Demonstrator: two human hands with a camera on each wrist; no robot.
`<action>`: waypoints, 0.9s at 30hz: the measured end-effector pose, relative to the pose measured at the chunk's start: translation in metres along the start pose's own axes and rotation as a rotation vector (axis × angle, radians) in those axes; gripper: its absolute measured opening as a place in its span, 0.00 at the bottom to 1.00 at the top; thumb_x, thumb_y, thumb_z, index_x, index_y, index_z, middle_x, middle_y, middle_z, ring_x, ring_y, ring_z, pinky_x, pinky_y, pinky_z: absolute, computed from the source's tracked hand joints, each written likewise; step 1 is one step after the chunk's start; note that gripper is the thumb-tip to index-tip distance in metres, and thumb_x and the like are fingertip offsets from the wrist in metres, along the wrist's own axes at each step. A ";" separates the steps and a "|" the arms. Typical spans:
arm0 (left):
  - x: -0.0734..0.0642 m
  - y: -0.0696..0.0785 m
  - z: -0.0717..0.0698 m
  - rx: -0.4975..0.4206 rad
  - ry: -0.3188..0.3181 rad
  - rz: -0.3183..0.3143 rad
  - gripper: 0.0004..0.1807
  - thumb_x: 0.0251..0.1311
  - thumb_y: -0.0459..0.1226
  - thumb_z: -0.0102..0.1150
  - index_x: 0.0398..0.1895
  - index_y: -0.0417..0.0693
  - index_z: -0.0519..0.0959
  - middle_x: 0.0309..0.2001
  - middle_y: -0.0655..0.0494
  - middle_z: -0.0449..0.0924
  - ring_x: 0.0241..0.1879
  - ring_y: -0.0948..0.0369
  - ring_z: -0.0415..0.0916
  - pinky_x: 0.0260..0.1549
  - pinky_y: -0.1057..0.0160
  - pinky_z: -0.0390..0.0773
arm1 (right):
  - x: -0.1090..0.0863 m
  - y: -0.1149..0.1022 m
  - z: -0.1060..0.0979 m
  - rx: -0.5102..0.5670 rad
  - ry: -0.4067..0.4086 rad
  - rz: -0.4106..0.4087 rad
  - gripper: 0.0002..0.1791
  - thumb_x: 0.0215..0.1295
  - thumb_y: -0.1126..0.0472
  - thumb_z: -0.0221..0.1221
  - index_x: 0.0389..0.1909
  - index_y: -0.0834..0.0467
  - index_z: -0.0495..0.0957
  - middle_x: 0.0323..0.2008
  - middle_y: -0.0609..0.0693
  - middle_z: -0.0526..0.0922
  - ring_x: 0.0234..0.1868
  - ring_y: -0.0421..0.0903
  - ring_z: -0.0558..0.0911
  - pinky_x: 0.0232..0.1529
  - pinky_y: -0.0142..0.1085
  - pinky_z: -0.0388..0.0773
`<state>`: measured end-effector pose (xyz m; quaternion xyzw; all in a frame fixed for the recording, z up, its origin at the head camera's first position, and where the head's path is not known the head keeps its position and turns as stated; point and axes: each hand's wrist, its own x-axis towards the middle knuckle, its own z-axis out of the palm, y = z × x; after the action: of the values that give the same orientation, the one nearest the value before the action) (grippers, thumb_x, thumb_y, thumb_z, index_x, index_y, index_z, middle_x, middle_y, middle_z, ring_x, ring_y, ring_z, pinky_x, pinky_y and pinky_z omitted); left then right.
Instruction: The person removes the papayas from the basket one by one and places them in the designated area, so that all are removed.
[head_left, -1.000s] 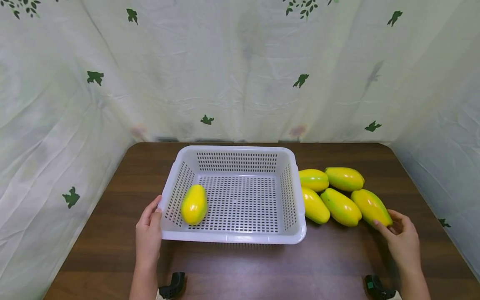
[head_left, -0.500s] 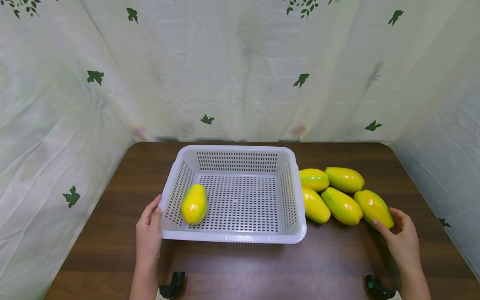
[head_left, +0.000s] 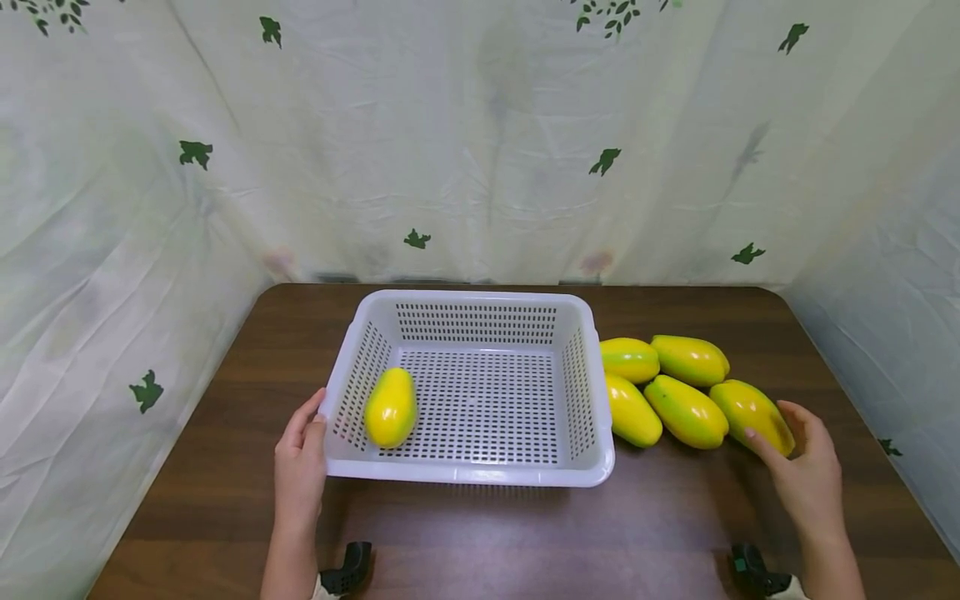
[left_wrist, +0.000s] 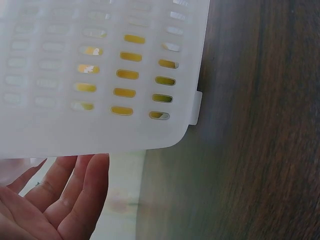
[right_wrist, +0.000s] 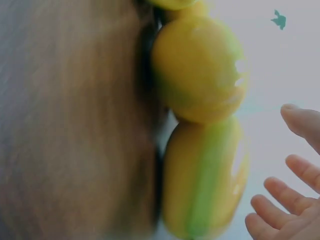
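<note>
My left hand (head_left: 300,454) grips the left rim of a white perforated plastic basket (head_left: 468,477), with the thumb on the near side of the rim. One yellow papaya (head_left: 391,408) lies inside the basket at its left; its colour shows through the slots in the left wrist view. My right hand (head_left: 810,467) is at the near end of the rightmost yellow-green papaya (head_left: 752,414). In the right wrist view its fingers (right_wrist: 287,195) are spread and appear apart from the fruit. Whether the thumb touches the papaya I cannot tell.
Several more papayas lie close together on the brown wooden table (head_left: 525,542), among them one papaya (head_left: 684,412) beside the rightmost one. The nearest papaya (head_left: 632,412) on the left sits against the basket's right side. A pale curtain (head_left: 480,167) hangs behind the table.
The rightmost papaya has shifted slightly to the right, away from its neighbour. My right hand's fingers have loosened and moved a little forward. My left hand and the basket stay in place.
</note>
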<state>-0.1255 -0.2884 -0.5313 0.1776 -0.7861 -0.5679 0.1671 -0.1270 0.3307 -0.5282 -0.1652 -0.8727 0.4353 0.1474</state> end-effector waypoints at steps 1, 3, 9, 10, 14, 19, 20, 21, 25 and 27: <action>0.000 0.000 0.000 -0.003 -0.001 0.001 0.20 0.63 0.56 0.37 0.58 0.78 0.66 0.60 0.71 0.62 0.53 0.59 0.65 0.47 0.49 0.68 | 0.002 0.003 0.001 0.006 0.013 -0.019 0.39 0.54 0.48 0.61 0.66 0.45 0.55 0.64 0.52 0.57 0.65 0.47 0.55 0.61 0.45 0.50; 0.000 0.002 0.000 -0.006 -0.001 0.003 0.19 0.63 0.56 0.37 0.58 0.78 0.66 0.60 0.70 0.63 0.53 0.59 0.66 0.47 0.48 0.68 | 0.006 0.006 0.003 0.016 0.036 -0.053 0.38 0.53 0.49 0.62 0.65 0.42 0.56 0.64 0.49 0.59 0.64 0.44 0.56 0.61 0.41 0.51; -0.002 0.006 0.000 -0.002 0.003 -0.007 0.19 0.63 0.56 0.37 0.57 0.78 0.66 0.60 0.71 0.62 0.53 0.59 0.66 0.47 0.49 0.68 | -0.001 -0.033 0.001 0.017 0.049 -0.114 0.36 0.55 0.52 0.61 0.65 0.45 0.58 0.62 0.48 0.62 0.62 0.42 0.61 0.59 0.33 0.55; -0.002 0.006 0.000 0.000 0.004 -0.006 0.19 0.63 0.56 0.37 0.57 0.78 0.66 0.60 0.71 0.62 0.53 0.59 0.66 0.47 0.49 0.68 | -0.006 -0.049 0.000 0.023 0.042 -0.120 0.35 0.56 0.54 0.61 0.65 0.47 0.58 0.62 0.50 0.62 0.62 0.42 0.61 0.59 0.31 0.56; -0.003 0.006 0.000 0.000 0.004 -0.002 0.19 0.63 0.56 0.37 0.57 0.78 0.66 0.60 0.71 0.63 0.53 0.59 0.66 0.47 0.49 0.68 | -0.028 -0.115 -0.007 0.055 0.006 -0.164 0.33 0.58 0.60 0.59 0.64 0.59 0.59 0.60 0.58 0.64 0.60 0.42 0.63 0.56 0.24 0.57; -0.001 0.004 -0.001 -0.007 0.000 -0.008 0.20 0.63 0.56 0.37 0.58 0.78 0.66 0.60 0.70 0.63 0.53 0.59 0.66 0.46 0.50 0.69 | -0.027 -0.134 -0.005 0.073 -0.012 -0.231 0.32 0.57 0.61 0.60 0.63 0.60 0.60 0.58 0.58 0.66 0.58 0.41 0.65 0.53 0.21 0.58; -0.001 0.003 -0.001 -0.010 0.000 -0.009 0.20 0.63 0.56 0.37 0.58 0.77 0.66 0.60 0.70 0.63 0.53 0.58 0.66 0.46 0.49 0.69 | -0.027 -0.137 -0.004 0.076 -0.019 -0.238 0.33 0.57 0.61 0.60 0.63 0.60 0.60 0.57 0.58 0.66 0.58 0.43 0.65 0.54 0.22 0.58; -0.001 0.003 -0.001 -0.011 0.001 -0.010 0.20 0.63 0.56 0.37 0.58 0.77 0.66 0.60 0.70 0.63 0.53 0.58 0.66 0.46 0.49 0.69 | -0.026 -0.140 -0.003 0.074 -0.026 -0.252 0.33 0.57 0.61 0.60 0.63 0.60 0.60 0.57 0.58 0.66 0.58 0.45 0.66 0.54 0.23 0.58; 0.000 0.001 0.000 -0.003 0.004 -0.008 0.20 0.63 0.56 0.37 0.58 0.77 0.66 0.59 0.71 0.63 0.53 0.59 0.66 0.46 0.49 0.68 | -0.025 -0.153 0.002 0.063 -0.049 -0.323 0.32 0.57 0.60 0.60 0.62 0.60 0.61 0.56 0.57 0.67 0.56 0.53 0.67 0.55 0.25 0.59; 0.000 0.000 0.000 0.001 0.005 -0.005 0.20 0.63 0.56 0.37 0.58 0.77 0.66 0.59 0.72 0.62 0.54 0.59 0.65 0.46 0.49 0.68 | -0.024 -0.160 0.004 0.061 -0.060 -0.365 0.31 0.57 0.61 0.60 0.62 0.59 0.62 0.56 0.57 0.68 0.55 0.54 0.67 0.55 0.25 0.59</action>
<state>-0.1256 -0.2887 -0.5312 0.1811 -0.7856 -0.5673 0.1677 -0.1328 0.2271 -0.4039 0.0136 -0.8786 0.4321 0.2029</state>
